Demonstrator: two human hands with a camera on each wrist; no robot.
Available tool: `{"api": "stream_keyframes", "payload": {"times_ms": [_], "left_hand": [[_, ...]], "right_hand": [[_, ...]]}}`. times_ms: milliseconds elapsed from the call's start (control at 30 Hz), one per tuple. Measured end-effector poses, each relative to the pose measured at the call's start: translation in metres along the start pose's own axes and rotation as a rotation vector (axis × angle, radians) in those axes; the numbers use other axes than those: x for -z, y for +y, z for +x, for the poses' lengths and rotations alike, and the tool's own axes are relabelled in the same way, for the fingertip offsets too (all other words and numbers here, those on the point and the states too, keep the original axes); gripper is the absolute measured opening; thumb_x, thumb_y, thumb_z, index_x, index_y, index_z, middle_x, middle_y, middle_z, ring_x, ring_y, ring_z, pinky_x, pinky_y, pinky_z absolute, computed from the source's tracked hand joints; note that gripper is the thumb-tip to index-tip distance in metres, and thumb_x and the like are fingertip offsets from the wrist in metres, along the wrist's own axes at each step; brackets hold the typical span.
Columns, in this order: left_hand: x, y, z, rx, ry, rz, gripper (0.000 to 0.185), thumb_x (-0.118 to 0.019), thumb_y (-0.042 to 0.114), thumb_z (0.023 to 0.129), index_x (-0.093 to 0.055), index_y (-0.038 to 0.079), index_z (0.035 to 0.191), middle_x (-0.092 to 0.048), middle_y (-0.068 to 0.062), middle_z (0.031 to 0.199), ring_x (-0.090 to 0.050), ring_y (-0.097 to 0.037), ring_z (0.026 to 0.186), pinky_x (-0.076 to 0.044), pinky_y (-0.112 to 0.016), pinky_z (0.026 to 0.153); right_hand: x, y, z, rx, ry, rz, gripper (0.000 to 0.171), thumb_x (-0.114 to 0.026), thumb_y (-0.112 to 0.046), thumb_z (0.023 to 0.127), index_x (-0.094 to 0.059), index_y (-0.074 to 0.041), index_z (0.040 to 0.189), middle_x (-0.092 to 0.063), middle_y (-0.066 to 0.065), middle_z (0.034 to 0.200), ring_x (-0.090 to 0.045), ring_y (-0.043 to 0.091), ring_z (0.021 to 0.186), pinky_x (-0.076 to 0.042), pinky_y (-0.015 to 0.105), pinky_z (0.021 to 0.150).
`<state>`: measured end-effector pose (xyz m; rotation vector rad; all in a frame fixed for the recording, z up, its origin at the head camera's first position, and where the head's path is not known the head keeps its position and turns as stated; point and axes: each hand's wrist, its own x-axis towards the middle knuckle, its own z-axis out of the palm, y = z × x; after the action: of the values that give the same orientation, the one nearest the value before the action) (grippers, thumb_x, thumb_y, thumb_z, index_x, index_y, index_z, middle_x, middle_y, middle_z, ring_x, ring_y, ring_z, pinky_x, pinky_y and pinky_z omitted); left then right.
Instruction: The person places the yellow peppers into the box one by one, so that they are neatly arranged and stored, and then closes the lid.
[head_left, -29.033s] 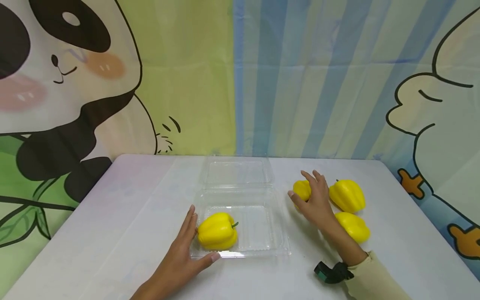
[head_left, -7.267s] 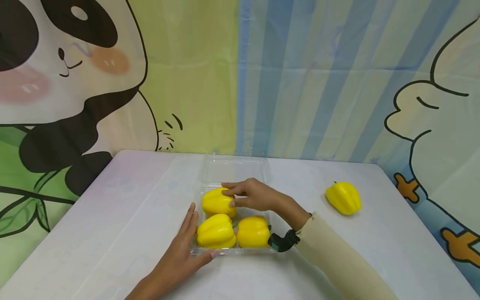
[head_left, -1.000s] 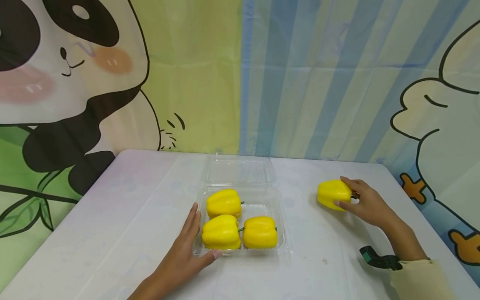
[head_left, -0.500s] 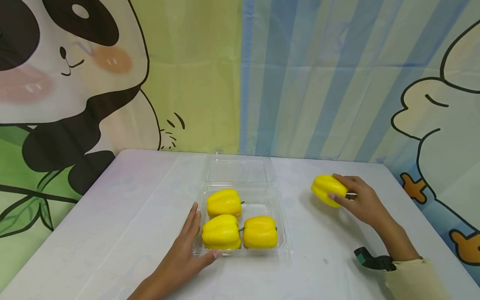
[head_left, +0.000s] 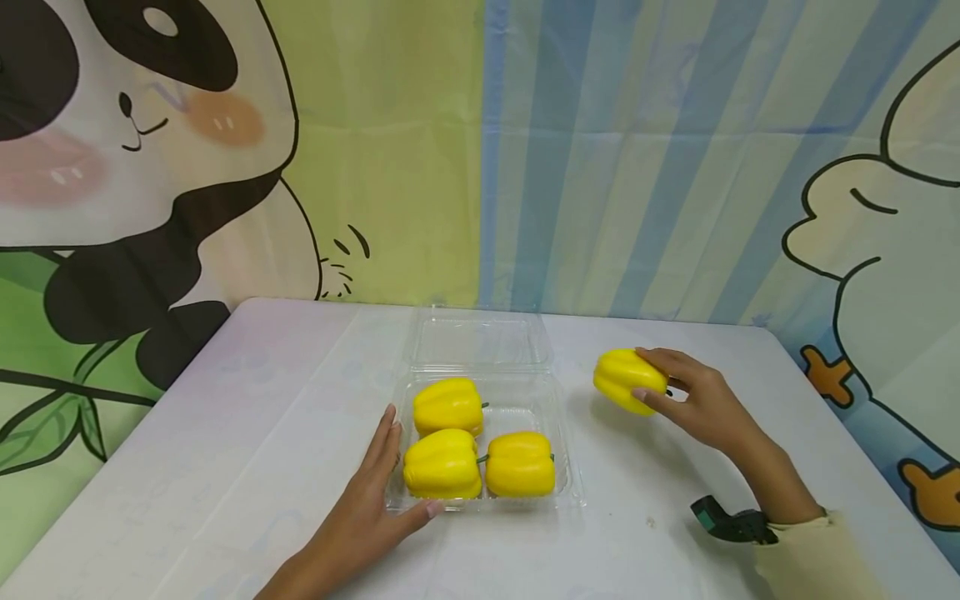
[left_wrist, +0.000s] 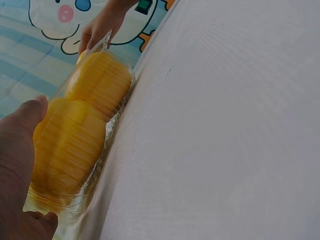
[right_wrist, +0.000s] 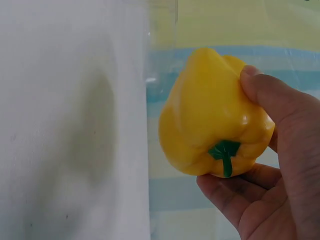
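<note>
- Head view shows no readable writing or brand anywhere; the backdrop [head_left: 525,167] carries only cartoon drawings, a panda at the left and a pale figure at the right, over green and blue stripes.
- Your right hand [head_left: 701,404] has its fingers and thumb curled round a yellow pepper [head_left: 626,381], holding it above the table [head_left: 225,467], to the right of the clear plastic box [head_left: 567,475] and well apart from it.
- Right wrist view adds what the head view hides: the held pepper's short green stem faces your palm, and its skin is glossy, smooth and lobed.
- Your left hand [head_left: 367,512] lies flat with straight fingers against the box's left side, thumb along its near edge, gripping nothing.
- Three yellow peppers [head_left: 442,463] sit inside the box, two in front and one behind at the left; the hinged lid [head_left: 480,342] lies open behind.
- Left wrist view shows the box wall as thin and ribbed, blurring the peppers behind it.
- The table cover looks matte and white.
</note>
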<state>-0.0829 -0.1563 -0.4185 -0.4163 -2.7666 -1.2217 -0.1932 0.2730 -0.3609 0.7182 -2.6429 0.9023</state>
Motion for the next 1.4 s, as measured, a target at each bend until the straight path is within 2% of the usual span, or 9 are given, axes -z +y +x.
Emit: {"api": "stream_keyframes", "payload": {"times_ms": [67,400,567,667,767,900,1000,1233,1400], "left_hand": [[0.0,0.0,0.0,0.001,0.0,-0.001,0.112,-0.068,0.062,0.08,-0.013,-0.001,0.154,0.005,-0.001,0.163,-0.014,-0.029,0.145,-0.025,-0.051,0.109],[0.0,0.001,-0.001,-0.011,0.007,-0.003,0.111,-0.071,0.059,0.08,-0.014,-0.001,0.154,0.004,0.0,0.163,-0.015,-0.028,0.145,-0.026,-0.05,0.109],[0.0,0.001,-0.001,-0.008,0.004,-0.003,0.111,-0.07,0.061,0.08,-0.014,-0.002,0.154,0.004,0.0,0.163,-0.015,-0.028,0.145,-0.025,-0.05,0.109],[0.0,0.001,-0.001,-0.01,0.002,-0.001,0.111,-0.07,0.061,0.08,-0.014,-0.002,0.154,0.005,0.0,0.163,-0.014,-0.028,0.145,-0.025,-0.049,0.109],[0.0,0.001,-0.001,-0.013,0.003,-0.001,0.111,-0.07,0.061,0.08,-0.014,-0.002,0.154,0.004,0.0,0.163,-0.014,-0.027,0.146,-0.025,-0.049,0.109],[-0.001,0.0,-0.001,-0.015,0.005,0.001,0.111,-0.07,0.061,0.08,-0.014,-0.002,0.154,0.004,-0.001,0.163,-0.014,-0.028,0.146,-0.025,-0.05,0.109],[-0.001,-0.001,-0.001,-0.017,0.005,0.003,0.111,-0.07,0.06,0.08,-0.014,-0.002,0.154,0.004,-0.001,0.163,-0.014,-0.028,0.145,-0.025,-0.05,0.109],[-0.001,-0.001,-0.001,-0.016,0.006,0.001,0.111,-0.07,0.059,0.081,-0.015,-0.002,0.154,0.005,-0.001,0.163,-0.014,-0.028,0.146,-0.025,-0.05,0.109],[-0.001,-0.001,0.0,-0.008,0.003,-0.007,0.111,-0.07,0.059,0.081,-0.014,-0.001,0.154,0.005,0.0,0.163,-0.013,-0.028,0.146,-0.024,-0.051,0.109]], "right_hand": [[-0.001,-0.005,0.002,0.034,0.005,0.008,0.055,-0.074,-0.017,0.088,-0.055,-0.004,0.138,-0.055,0.017,0.131,-0.057,0.032,0.11,-0.036,0.004,0.088],[-0.011,-0.019,0.011,0.099,0.021,-0.025,0.053,-0.077,-0.018,0.086,-0.059,-0.009,0.135,-0.054,0.01,0.135,-0.057,0.027,0.111,-0.039,0.008,0.088],[-0.014,-0.027,0.015,0.122,0.011,-0.008,0.053,-0.077,-0.017,0.085,-0.059,-0.01,0.135,-0.053,0.008,0.136,-0.054,0.026,0.116,-0.041,0.01,0.09],[-0.015,-0.034,0.017,0.129,0.003,-0.003,0.053,-0.077,-0.018,0.085,-0.06,-0.011,0.134,-0.053,0.008,0.136,-0.053,0.026,0.117,-0.045,0.016,0.089],[-0.017,-0.04,0.019,0.136,-0.001,0.003,0.053,-0.078,-0.018,0.084,-0.061,-0.011,0.134,-0.053,0.009,0.136,-0.053,0.028,0.118,-0.051,0.031,0.091],[-0.02,-0.047,0.022,0.146,-0.004,0.017,0.053,-0.079,-0.018,0.084,-0.061,-0.011,0.133,-0.052,0.01,0.138,-0.052,0.03,0.12,-0.05,0.047,0.092],[-0.023,-0.052,0.024,0.161,-0.005,0.023,0.052,-0.079,-0.017,0.083,-0.062,-0.011,0.133,-0.05,0.011,0.14,-0.052,0.03,0.12,-0.049,0.048,0.092],[-0.033,-0.06,0.032,0.223,-0.033,0.055,0.049,-0.077,-0.014,0.084,-0.063,-0.01,0.131,-0.049,0.013,0.141,-0.054,0.028,0.116,-0.053,0.042,0.087],[-0.041,-0.067,0.036,0.251,-0.068,0.078,0.049,-0.076,-0.014,0.085,-0.063,-0.009,0.131,-0.048,0.017,0.141,-0.055,0.029,0.115,-0.052,0.046,0.088]]}}
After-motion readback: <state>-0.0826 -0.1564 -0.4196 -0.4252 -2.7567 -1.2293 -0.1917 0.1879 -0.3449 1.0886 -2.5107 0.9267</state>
